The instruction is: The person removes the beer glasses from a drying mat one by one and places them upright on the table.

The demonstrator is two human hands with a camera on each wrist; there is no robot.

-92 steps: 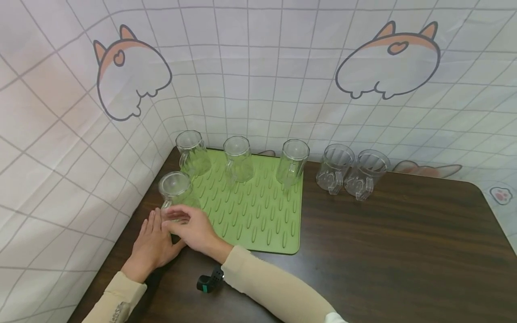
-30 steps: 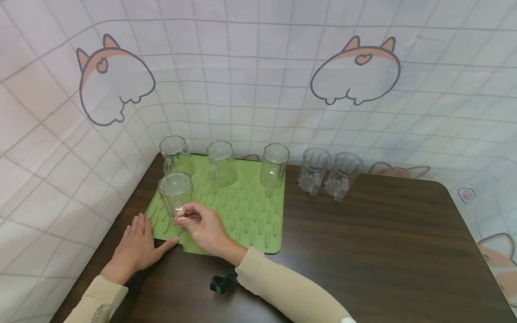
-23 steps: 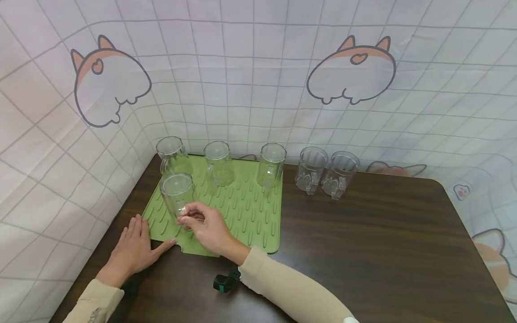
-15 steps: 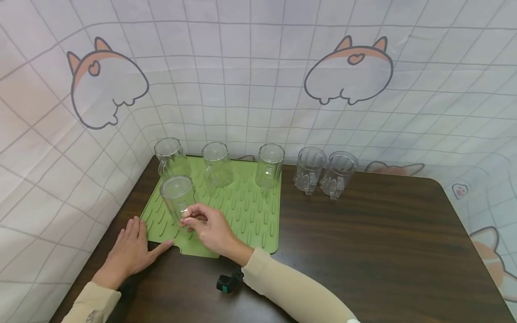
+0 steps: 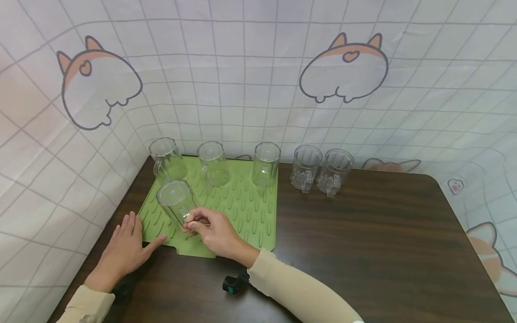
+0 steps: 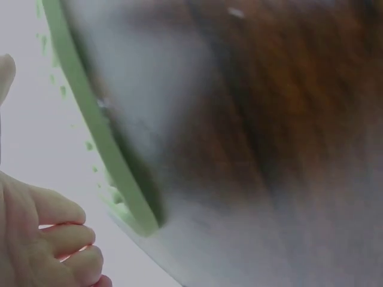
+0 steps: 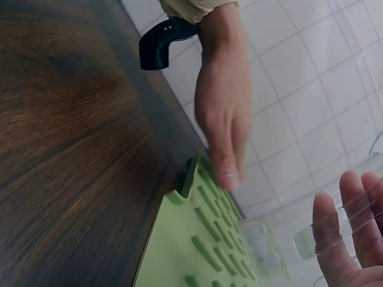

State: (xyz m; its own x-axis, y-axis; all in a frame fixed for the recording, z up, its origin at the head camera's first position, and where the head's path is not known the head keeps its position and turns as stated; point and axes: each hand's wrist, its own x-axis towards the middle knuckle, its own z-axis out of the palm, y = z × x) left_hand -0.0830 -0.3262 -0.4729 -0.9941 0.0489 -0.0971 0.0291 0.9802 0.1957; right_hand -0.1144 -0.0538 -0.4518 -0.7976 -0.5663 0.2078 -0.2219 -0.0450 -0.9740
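In the head view, my right hand (image 5: 216, 231) pinches the handle of a clear glass mug (image 5: 175, 199) over the left front of a green ridged mat (image 5: 246, 215). This mug leans to the left and looks bottom-up; whether its lower end touches the mat is unclear. My left hand (image 5: 123, 244) lies with straight fingers at the mat's left front corner, its thumb by the front edge. The right wrist view has the left hand (image 7: 224, 113) beside the mat, and right-hand fingers (image 7: 353, 233) behind the clear handle. Left-hand fingers (image 6: 57, 239) show in the left wrist view.
Along the mat's back edge stand three more glass mugs: one at left (image 5: 167, 159), one in the middle (image 5: 214, 163), one at right (image 5: 265, 163). Two others (image 5: 305, 166) stand close together on the dark wooden table (image 5: 363, 242). A patterned cloth wall (image 5: 226, 89) borders the back and left.
The right hand has shifted the mug away from the left hand, rightward over the mat, and the mug now tilts more. The left hand has drawn apart, its thumb spread. The head view has panned slightly.
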